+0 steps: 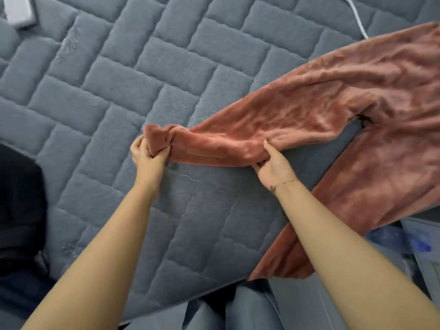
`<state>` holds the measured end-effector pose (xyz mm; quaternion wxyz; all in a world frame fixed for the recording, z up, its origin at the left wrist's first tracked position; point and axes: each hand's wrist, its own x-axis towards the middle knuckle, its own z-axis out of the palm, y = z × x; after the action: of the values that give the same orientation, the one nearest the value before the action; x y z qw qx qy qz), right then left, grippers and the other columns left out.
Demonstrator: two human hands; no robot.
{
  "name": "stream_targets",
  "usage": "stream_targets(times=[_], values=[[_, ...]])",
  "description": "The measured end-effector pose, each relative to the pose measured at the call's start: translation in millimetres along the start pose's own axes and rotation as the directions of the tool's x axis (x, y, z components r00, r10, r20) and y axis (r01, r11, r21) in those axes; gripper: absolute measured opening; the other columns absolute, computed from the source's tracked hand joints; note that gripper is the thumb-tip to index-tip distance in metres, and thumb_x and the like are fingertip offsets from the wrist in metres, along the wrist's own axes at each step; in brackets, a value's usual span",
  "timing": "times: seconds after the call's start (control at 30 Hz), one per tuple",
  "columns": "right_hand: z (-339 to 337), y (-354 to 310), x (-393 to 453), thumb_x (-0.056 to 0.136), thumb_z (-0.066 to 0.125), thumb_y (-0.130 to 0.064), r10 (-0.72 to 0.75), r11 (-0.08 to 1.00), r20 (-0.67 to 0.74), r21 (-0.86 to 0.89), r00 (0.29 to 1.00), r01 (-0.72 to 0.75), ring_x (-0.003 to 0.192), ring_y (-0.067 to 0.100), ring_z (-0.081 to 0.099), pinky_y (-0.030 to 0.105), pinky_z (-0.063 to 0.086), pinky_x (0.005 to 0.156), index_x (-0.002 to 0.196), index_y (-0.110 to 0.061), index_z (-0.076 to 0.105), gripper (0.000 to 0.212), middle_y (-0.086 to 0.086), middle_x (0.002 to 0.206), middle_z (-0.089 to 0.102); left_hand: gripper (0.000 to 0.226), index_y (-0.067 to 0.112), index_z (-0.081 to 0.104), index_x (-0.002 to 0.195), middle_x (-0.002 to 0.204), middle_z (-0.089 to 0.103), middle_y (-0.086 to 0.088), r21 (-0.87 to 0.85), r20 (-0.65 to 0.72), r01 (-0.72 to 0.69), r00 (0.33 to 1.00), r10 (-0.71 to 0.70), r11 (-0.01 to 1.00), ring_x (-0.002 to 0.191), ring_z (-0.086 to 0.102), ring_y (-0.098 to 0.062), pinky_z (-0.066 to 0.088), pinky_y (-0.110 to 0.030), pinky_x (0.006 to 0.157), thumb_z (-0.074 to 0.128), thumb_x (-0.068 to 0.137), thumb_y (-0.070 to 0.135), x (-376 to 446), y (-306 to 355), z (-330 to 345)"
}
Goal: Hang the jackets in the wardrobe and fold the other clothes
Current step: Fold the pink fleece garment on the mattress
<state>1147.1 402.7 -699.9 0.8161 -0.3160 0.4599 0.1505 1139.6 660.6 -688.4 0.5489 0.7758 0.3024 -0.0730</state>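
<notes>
A grey quilted mattress (142, 91) fills the view. On its right lies a pink fleece garment (333, 96), cut off by the right edge. The left hand (147, 153) grips its bunched cuff; the right hand (273, 163) pinches the sleeve, fingers mostly hidden beneath. A dark, unclear shape (19, 210) sits at left.

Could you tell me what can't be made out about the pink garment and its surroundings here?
Head view:
- pink garment: upper part cut off by the right edge.
- Left hand fingers: partly buried in the bunched cuff.
- White object, top left: cropped, unidentifiable.
- Dark item, left edge: too dark.
</notes>
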Motion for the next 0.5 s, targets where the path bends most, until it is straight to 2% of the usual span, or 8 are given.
stream_targets(times=[0.07,0.1,0.13,0.2,0.27,0.33,0.4,0.5], values=[[14,-4,-4,0.099,0.054,-0.02,-0.005,0.999,0.085,0.041,0.996,0.002,0.106,0.019,0.066,0.029,0.057,0.081,0.134,-0.01,0.055,0.036,0.007,0.127,0.065,0.042,0.017,0.057,0.128,0.137,0.056,-0.003,-0.114,0.128,-0.066,0.989,0.081,0.991,0.123,0.056,-0.013,0.048,-0.024,0.095,0.063,0.088,0.025,8,19,-14],[18,-7,-8,0.097,0.057,-0.023,-0.012,0.998,0.129,0.063,0.992,0.004,0.104,0.019,0.066,0.031,0.055,0.085,0.131,-0.011,0.058,0.036,0.006,0.123,0.066,0.037,0.021,0.062,0.124,0.126,0.066,0.002,-0.151,0.138,-0.087,0.984,0.109,0.985,0.115,0.062,-0.009,0.05,-0.019,0.088,0.063,0.088,0.027,11,27,-22],[19,-8,-12,0.093,0.062,-0.028,-0.011,0.998,0.165,0.057,0.986,0.001,0.099,0.019,0.066,0.033,0.051,0.088,0.126,-0.014,0.061,0.035,0.005,0.117,0.068,0.028,0.027,0.067,0.116,0.116,0.071,0.007,-0.17,0.097,-0.1,0.988,0.118,0.98,0.106,0.065,-0.004,0.051,-0.016,0.082,0.065,0.088,0.031,16,32,-30],[17,-3,-16,0.083,0.071,-0.039,0.035,0.999,0.191,-0.017,0.981,-0.033,0.085,0.015,0.063,0.031,0.049,0.078,0.112,-0.02,0.066,0.035,0.001,0.101,0.067,0.021,0.033,0.069,0.099,0.1,0.073,0.014,-0.176,-0.051,-0.089,0.995,0.082,0.98,0.092,0.066,0.003,0.051,-0.016,0.077,0.074,0.079,0.04,27,30,-45],[13,12,-17,0.082,0.07,-0.042,0.106,0.989,0.107,-0.116,0.989,-0.093,0.084,0.012,0.063,0.026,0.051,0.071,0.108,-0.024,0.063,0.032,-0.003,0.101,0.064,0.046,0.031,0.058,0.1,0.1,0.067,0.013,-0.132,-0.138,0.035,0.989,-0.054,0.991,0.085,0.063,0.003,0.053,-0.022,0.08,0.084,0.066,0.047,37,12,-58],[7,31,-10,0.091,0.064,-0.032,0.116,0.979,-0.038,-0.165,0.993,-0.121,0.102,0.017,0.062,0.03,0.052,0.08,0.115,-0.022,0.057,0.027,0.002,0.116,0.061,0.066,0.022,0.046,0.117,0.118,0.061,0.0,-0.079,-0.085,0.195,0.976,-0.201,0.978,0.091,0.061,-0.001,0.051,-0.027,0.087,0.088,0.067,0.036,43,-14,-62],[7,42,-3,0.093,0.064,-0.025,0.064,0.981,-0.145,-0.173,0.987,-0.089,0.104,0.02,0.064,0.032,0.053,0.08,0.12,-0.014,0.055,0.03,0.008,0.121,0.061,0.064,0.014,0.041,0.123,0.126,0.061,-0.013,-0.088,-0.015,0.275,0.961,-0.277,0.957,0.095,0.063,-0.01,0.052,-0.032,0.089,0.083,0.076,0.022,46,-39,-64],[16,50,4,0.091,0.066,-0.023,-0.024,0.972,-0.168,-0.234,0.985,-0.016,0.092,0.019,0.068,0.029,0.056,0.071,0.106,-0.012,0.056,0.021,0.009,0.108,0.066,0.062,0.007,0.043,0.13,0.12,0.066,-0.017,-0.188,0.052,0.251,0.968,-0.245,0.95,0.101,0.068,-0.02,0.054,-0.041,0.092,0.079,0.081,0.019,48,-53,-70]])
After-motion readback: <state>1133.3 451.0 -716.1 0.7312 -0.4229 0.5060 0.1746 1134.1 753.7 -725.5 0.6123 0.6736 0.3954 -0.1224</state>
